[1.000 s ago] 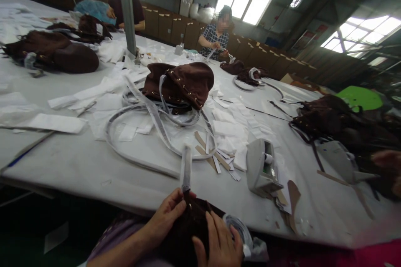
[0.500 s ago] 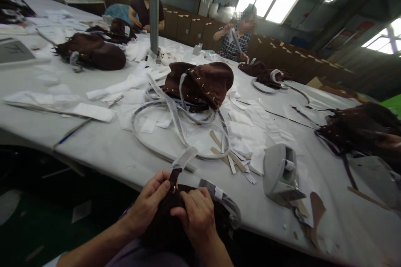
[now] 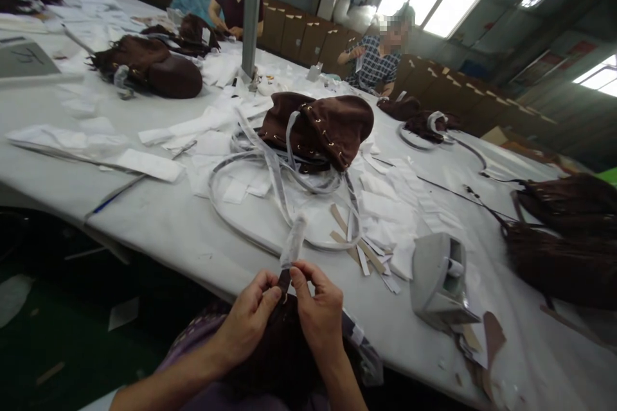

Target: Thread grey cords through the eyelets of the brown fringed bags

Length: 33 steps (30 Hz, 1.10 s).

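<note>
A dark brown bag (image 3: 282,353) rests in my lap at the table's near edge. Its strap end (image 3: 292,248), wrapped in clear plastic, sticks up between my hands. My left hand (image 3: 248,318) pinches the strap from the left, fingers closed. My right hand (image 3: 318,308) pinches it from the right, thumb and forefinger together at the strap's base. A crumpled piece of clear wrap (image 3: 361,347) hangs beside my right wrist.
On the long white table (image 3: 159,225) lie a brown bag (image 3: 321,128) with wrapped straps, paper scraps (image 3: 385,218), a grey tape dispenser (image 3: 441,279) and more brown bags (image 3: 149,67) at left and right (image 3: 563,237). Two people (image 3: 378,58) work at the far side by a pillar (image 3: 253,13).
My right hand came up off the bag to pinch the strap beside my left hand. The strap now stands more upright. The view has shifted left.
</note>
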Available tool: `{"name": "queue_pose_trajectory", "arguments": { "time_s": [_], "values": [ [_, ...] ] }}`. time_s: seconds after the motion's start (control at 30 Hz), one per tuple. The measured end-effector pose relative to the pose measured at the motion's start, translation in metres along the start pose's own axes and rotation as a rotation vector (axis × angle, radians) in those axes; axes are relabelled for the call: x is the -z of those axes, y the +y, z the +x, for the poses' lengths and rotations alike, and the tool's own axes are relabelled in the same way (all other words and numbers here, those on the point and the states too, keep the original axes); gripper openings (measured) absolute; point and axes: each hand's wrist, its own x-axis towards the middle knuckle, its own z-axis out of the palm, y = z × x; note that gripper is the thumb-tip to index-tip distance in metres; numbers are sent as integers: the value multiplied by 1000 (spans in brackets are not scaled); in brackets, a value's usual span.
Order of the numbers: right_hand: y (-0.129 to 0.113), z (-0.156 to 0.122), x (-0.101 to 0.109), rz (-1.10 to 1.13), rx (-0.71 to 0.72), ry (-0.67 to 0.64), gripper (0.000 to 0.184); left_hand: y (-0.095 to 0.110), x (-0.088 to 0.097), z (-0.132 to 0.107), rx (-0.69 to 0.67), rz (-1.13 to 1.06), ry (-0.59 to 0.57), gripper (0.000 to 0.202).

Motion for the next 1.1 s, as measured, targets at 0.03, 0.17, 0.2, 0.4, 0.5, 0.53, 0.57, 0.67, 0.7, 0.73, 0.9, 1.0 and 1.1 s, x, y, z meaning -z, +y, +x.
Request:
{"name": "queue_pose_trajectory", "arguments": {
  "time_s": [0.03, 0.17, 0.2, 0.4, 0.5, 0.53, 0.57, 0.67, 0.7, 0.73, 0.9, 1.0, 1.1],
  "values": [
    [1, 0, -1, -15, 1, 9, 17, 1, 0, 1, -4, 8, -2, 25],
    [9, -3, -7, -178, 120, 113, 19, 2, -2, 4, -5, -4, -6, 25],
    [11, -4, -9, -230, 171, 148, 20, 1, -2, 5, -4, -7, 0, 26],
    [18, -2, -17, -429, 378, 240, 18, -4, -2, 9, -10, -21, 41, 25],
    [17, 0, -18, -493, 414, 234, 17, -6, -2, 10, -7, -29, 57, 25],
    [17, 0, -18, -510, 430, 225, 17, -6, -3, 10, -7, -34, 69, 25],
    [16, 0, -17, -520, 450, 209, 16, -6, -3, 10, -9, -41, 83, 24],
    [12, -4, -16, -507, 509, 103, 18, -5, -3, 10, -17, -70, 129, 23],
    [12, -6, -16, -495, 521, 59, 19, -5, -3, 11, -16, -82, 141, 23],
    [11, -9, -15, -485, 525, 22, 19, -5, -3, 11, -10, -94, 149, 22],
    [16, -22, -13, -347, 312, 19, 20, -9, -3, 12, 38, -170, 102, 24],
    [18, -25, -13, -228, 49, 42, 19, -10, -2, 11, 58, -209, 24, 27],
    [17, -26, -13, -205, 81, 46, 16, -8, -1, 10, 64, -269, 4, 30]
  ]
}}
